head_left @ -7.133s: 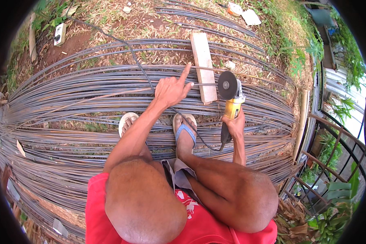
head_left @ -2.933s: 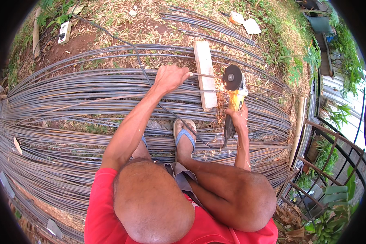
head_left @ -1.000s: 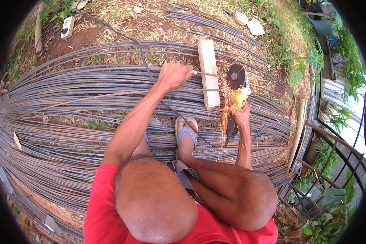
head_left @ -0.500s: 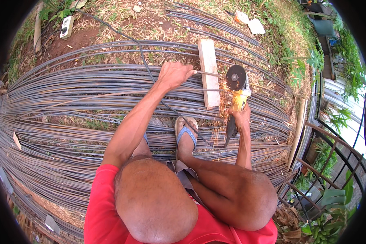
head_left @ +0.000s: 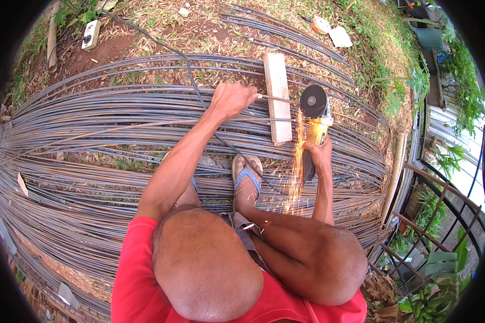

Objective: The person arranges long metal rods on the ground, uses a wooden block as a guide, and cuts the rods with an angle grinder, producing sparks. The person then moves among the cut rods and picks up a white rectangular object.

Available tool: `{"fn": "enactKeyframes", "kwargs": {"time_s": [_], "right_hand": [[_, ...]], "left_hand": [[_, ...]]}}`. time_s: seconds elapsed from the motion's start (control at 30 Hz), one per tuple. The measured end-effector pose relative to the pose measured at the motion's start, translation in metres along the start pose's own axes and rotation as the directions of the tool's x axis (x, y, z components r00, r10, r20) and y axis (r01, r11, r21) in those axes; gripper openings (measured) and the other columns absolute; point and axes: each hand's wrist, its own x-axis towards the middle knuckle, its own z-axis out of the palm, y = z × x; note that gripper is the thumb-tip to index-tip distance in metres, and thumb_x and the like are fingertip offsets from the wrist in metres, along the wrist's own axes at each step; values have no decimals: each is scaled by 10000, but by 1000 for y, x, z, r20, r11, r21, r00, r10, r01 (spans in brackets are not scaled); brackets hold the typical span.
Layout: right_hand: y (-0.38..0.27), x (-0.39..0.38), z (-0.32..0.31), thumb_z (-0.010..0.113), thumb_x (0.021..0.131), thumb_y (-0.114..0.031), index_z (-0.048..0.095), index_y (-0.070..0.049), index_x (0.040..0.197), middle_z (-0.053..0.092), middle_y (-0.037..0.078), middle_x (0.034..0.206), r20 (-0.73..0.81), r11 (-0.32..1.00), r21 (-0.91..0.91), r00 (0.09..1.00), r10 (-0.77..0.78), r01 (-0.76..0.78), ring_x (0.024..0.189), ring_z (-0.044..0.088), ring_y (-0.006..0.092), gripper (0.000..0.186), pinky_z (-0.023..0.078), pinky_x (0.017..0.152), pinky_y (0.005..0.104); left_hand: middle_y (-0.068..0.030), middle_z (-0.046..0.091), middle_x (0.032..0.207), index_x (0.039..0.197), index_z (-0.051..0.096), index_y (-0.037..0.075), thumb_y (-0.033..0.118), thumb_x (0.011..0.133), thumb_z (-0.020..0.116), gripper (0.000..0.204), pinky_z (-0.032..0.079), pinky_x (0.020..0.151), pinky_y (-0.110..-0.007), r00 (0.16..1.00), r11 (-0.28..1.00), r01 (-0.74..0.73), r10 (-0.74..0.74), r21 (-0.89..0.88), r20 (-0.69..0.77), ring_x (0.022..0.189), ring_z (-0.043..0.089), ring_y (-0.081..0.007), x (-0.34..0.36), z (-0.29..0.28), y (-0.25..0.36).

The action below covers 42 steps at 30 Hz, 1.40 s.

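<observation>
My left hand [head_left: 233,100] is closed round a thin steel rod [head_left: 279,98] that lies across a pale wooden plank [head_left: 276,75]. In my right hand [head_left: 321,155] is a yellow angle grinder [head_left: 318,131], gripped by its body. Its dark cutting disc [head_left: 310,103] meets the rod's right end, just past the plank. A stream of orange sparks [head_left: 296,183] shoots down from the disc toward my legs. Part of the grinder's dark handle hangs below my right hand.
Long bundles of steel rods [head_left: 91,185] cover the ground around my sandalled foot [head_left: 246,180]. A black cable [head_left: 191,81] crosses them from a white power strip [head_left: 90,35] at the far left. A metal frame [head_left: 442,207] and plants stand at the right.
The sparks have gathered into a denser, longer stream reaching lower. The grinder's handle has tilted slightly, and its disc has moved up a touch. My left hand keeps its place on the rod.
</observation>
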Motion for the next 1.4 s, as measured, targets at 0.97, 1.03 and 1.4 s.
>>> {"fn": "enactKeyframes", "kwargs": {"time_s": [0.97, 1.03, 1.4], "right_hand": [[13, 7, -1, 796, 703, -12, 640, -13, 1164, 692, 44, 990, 10, 998, -12, 998, -57, 58, 872, 635, 166, 487, 526, 822, 328], [7, 9, -2, 794, 712, -5, 640, -13, 1165, 695, 43, 1004, 8, 999, 4, 999, -39, 39, 879, 631, 163, 479, 524, 824, 326], [7, -4, -1, 818, 708, -12, 635, -6, 1135, 707, 61, 967, 25, 996, -21, 996, -81, 81, 828, 652, 184, 465, 540, 792, 347]], "left_hand": [[-147, 717, 725, 1050, 779, 195, 458, 1030, 613, 311, 523, 606, -514, 1000, 1000, 25, -25, -4, 11, 698, 708, -383, 1, 2, -1], [-146, 716, 724, 1029, 770, 190, 454, 1029, 612, 308, 523, 607, -515, 999, 999, 30, -29, -12, 30, 701, 709, -382, 2, 0, 1], [-146, 706, 714, 949, 737, 166, 458, 1028, 602, 331, 502, 601, -528, 1000, 1000, 13, -13, -13, -1, 702, 699, -392, 0, 2, -4]]}}
